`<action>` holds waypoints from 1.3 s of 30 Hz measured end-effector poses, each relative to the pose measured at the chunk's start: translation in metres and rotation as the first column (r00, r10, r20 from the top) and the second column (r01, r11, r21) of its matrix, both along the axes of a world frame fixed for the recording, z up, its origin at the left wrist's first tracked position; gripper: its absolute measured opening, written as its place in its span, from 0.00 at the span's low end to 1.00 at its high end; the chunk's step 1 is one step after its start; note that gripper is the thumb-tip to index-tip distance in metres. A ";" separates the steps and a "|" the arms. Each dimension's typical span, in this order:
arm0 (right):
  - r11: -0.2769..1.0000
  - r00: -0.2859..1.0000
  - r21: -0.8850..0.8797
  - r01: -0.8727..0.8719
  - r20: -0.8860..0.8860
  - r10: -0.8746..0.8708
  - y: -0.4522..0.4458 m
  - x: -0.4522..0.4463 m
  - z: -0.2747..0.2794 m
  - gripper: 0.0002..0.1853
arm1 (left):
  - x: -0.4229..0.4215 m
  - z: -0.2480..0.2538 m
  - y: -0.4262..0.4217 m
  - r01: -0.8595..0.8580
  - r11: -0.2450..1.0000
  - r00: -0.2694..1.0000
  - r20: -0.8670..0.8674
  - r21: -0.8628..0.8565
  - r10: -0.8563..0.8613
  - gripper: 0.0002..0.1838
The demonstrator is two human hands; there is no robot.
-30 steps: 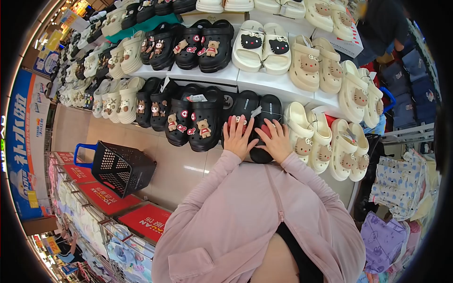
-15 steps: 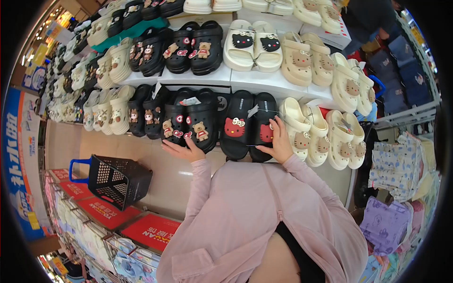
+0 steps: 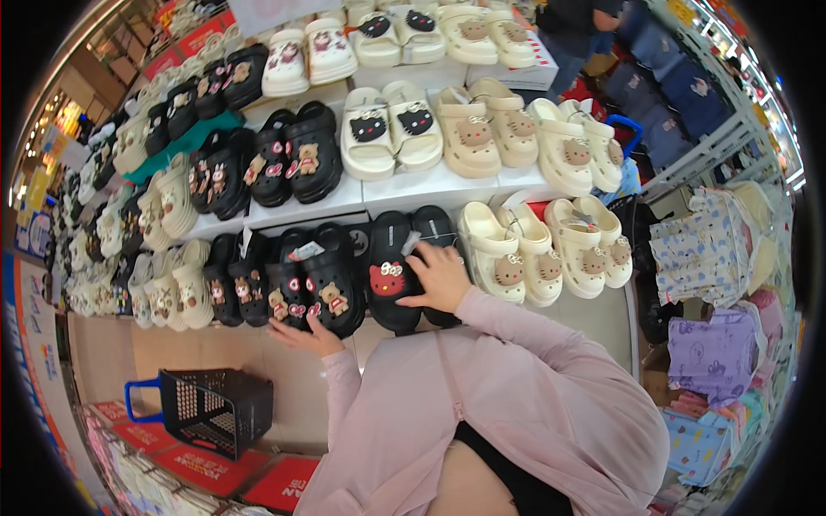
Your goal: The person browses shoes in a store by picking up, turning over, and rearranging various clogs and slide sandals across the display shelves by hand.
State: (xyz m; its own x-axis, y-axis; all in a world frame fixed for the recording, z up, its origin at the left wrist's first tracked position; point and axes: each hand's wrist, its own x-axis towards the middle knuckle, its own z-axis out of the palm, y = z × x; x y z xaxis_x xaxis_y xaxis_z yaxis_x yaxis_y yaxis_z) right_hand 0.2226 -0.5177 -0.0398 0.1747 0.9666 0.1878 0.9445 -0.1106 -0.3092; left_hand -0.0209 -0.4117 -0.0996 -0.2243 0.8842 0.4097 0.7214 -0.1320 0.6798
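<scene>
My left hand [image 3: 308, 336] is at the toe end of the black clogs with bear charms [image 3: 334, 297], palm turned up and fingers apart, holding nothing. My right hand [image 3: 440, 277] lies spread over the right one of the black slides with red cat faces [image 3: 387, 279], its fingers near the tag between the two slides. Whether it grips anything does not show. Cream clogs with brown cat charms [image 3: 492, 258] stand just right of that hand. Behind, on a white ledge, are white slides with black cat faces [image 3: 370, 129].
More rows of clogs reach back and left. A black basket with a blue handle [image 3: 219, 408] stands on the floor at lower left, beside red signs [image 3: 202, 464]. Folded clothes [image 3: 710, 353] hang at right. Another person [image 3: 578, 30] stands at the back right.
The view has shifted, bringing more rear shoes into sight. My left hand has left the slides for the bear clogs. My right hand has moved toward the tag, staying over the right slide.
</scene>
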 end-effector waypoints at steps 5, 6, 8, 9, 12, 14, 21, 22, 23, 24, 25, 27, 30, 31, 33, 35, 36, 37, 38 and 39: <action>0.987 0.999 -0.157 0.033 0.042 -0.026 0.025 -0.003 -0.010 0.42 | 0.011 0.027 -0.006 0.214 0.965 0.976 0.020 0.150 -0.219 0.43; 0.986 1.000 -0.165 0.015 0.010 -0.014 0.026 -0.002 -0.007 0.42 | 0.014 0.029 -0.004 0.265 0.944 0.963 0.002 0.194 -0.271 0.42; 0.984 0.999 -0.176 0.016 -0.030 -0.022 0.025 -0.002 -0.006 0.41 | 0.027 0.032 -0.005 0.391 0.881 0.918 -0.041 0.265 -0.395 0.42; 0.985 0.999 -0.171 0.020 -0.026 -0.025 0.024 -0.003 -0.006 0.41 | 0.034 0.036 -0.008 0.449 0.860 0.890 -0.030 0.243 -0.456 0.42; 0.991 0.999 -0.133 0.009 -0.031 -0.013 0.025 -0.005 -0.004 0.41 | 0.051 0.046 -0.017 0.613 0.761 0.781 -0.013 0.213 -0.625 0.43; 0.982 0.999 -0.187 -0.038 -0.035 0.032 0.028 -0.003 -0.004 0.42 | 0.060 0.048 -0.020 0.713 0.689 0.700 -0.075 0.132 -0.710 0.43; 0.998 0.952 -0.062 -0.031 -0.307 0.010 0.054 0.099 0.044 0.35 | 0.098 0.049 -0.019 0.924 0.380 0.373 -0.121 -0.039 -0.920 0.38; 1.000 0.947 0.004 -0.007 -0.322 0.008 0.054 0.122 0.066 0.35 | 0.106 0.045 -0.020 0.933 0.356 0.348 -0.116 -0.059 -0.930 0.38; 0.998 0.952 0.053 0.016 -0.305 0.001 0.060 0.152 0.076 0.35 | 0.114 0.045 -0.022 0.930 0.355 0.336 -0.178 -0.091 -0.925 0.38; 0.992 0.913 0.069 0.106 -0.402 -0.070 0.067 0.182 0.087 0.35 | 0.122 0.045 -0.028 0.913 0.390 0.362 -0.199 -0.123 -0.911 0.36; 0.978 0.858 0.074 0.196 -0.496 -0.135 0.072 0.211 0.099 0.35 | 0.129 0.045 -0.032 0.894 0.431 0.385 -0.282 -0.121 -0.879 0.35; 0.889 0.816 0.169 0.427 -0.496 -0.297 0.078 0.266 0.121 0.36 | 0.138 0.043 -0.038 0.848 0.518 0.426 -0.437 -0.113 -0.792 0.32; 0.734 0.470 0.008 0.679 -0.772 -0.427 0.099 0.369 0.117 0.45 | 0.139 0.034 -0.036 0.836 0.534 0.418 -0.481 -0.130 -0.771 0.33; 0.680 0.401 -0.033 0.733 -0.786 -0.470 0.102 0.392 0.121 0.47 | 0.139 0.032 -0.036 0.838 0.536 0.425 -0.490 -0.105 -0.761 0.33; 0.626 0.331 -0.069 0.777 -0.801 -0.499 0.105 0.425 0.116 0.49 | 0.140 0.031 -0.037 0.834 0.540 0.414 -0.518 -0.113 -0.748 0.33; 0.540 0.271 -0.060 0.839 -0.816 -0.511 0.117 0.455 0.103 0.51 | 0.141 0.032 -0.036 0.824 0.549 0.400 -0.546 -0.136 -0.736 0.34; 0.530 0.253 -0.077 0.845 -0.815 -0.522 0.124 0.473 0.090 0.55 | 0.142 0.038 -0.037 0.818 0.554 0.399 -0.541 -0.154 -0.741 0.33; 0.544 0.220 -0.097 0.833 -0.845 -0.488 0.127 0.480 0.088 0.56 | 0.142 0.039 -0.036 0.825 0.543 0.415 -0.485 -0.155 -0.770 0.33; 0.562 0.185 -0.120 0.818 -0.871 -0.456 0.132 0.483 0.081 0.57 | 0.142 0.040 -0.033 0.831 0.534 0.431 -0.427 -0.157 -0.795 0.32; 0.575 0.108 -0.128 0.808 -0.927 -0.358 0.138 0.487 0.075 0.57 | 0.143 0.040 -0.026 0.850 0.512 0.487 -0.184 -0.126 -0.854 0.30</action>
State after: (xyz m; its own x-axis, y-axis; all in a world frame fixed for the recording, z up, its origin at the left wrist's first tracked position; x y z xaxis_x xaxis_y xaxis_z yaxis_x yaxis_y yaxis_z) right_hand 0.7097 -0.3798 0.0356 0.9086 0.3554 -0.2195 -0.1662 -0.1745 -0.9705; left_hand 0.1220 -0.4374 -0.0592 0.7247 0.6051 0.3297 0.3762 -0.7483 0.5464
